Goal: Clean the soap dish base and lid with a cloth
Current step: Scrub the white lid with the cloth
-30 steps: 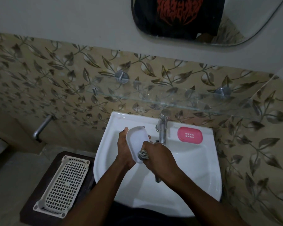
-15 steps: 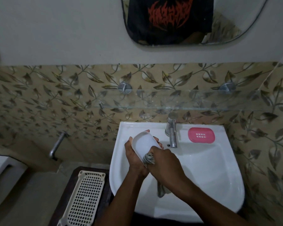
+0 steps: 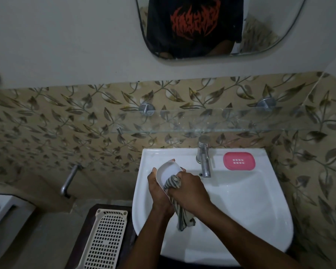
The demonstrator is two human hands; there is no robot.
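Observation:
My left hand (image 3: 158,193) grips a white oval soap dish part (image 3: 168,170) from behind, tilted on edge over the left side of the white sink (image 3: 241,210). My right hand (image 3: 188,191) is closed on a striped grey cloth (image 3: 173,182) and presses it into the hollow of the white part. The cloth's tail (image 3: 183,218) hangs down below both hands. The pink soap dish part (image 3: 239,161), with small slots in its middle, lies flat on the sink's rim to the right of the tap.
A chrome tap (image 3: 204,156) stands at the back of the sink, just right of my hands. A glass shelf (image 3: 211,124) runs along the tiled wall above. A cream plastic basket (image 3: 106,239) sits on a dark stand left of the sink. A mirror (image 3: 211,26) hangs above.
My view has tilted up and shifted left, so the sink sits lower and further right. Both hands stay on the white part; the cloth rubs inside it and its tail now hangs lower.

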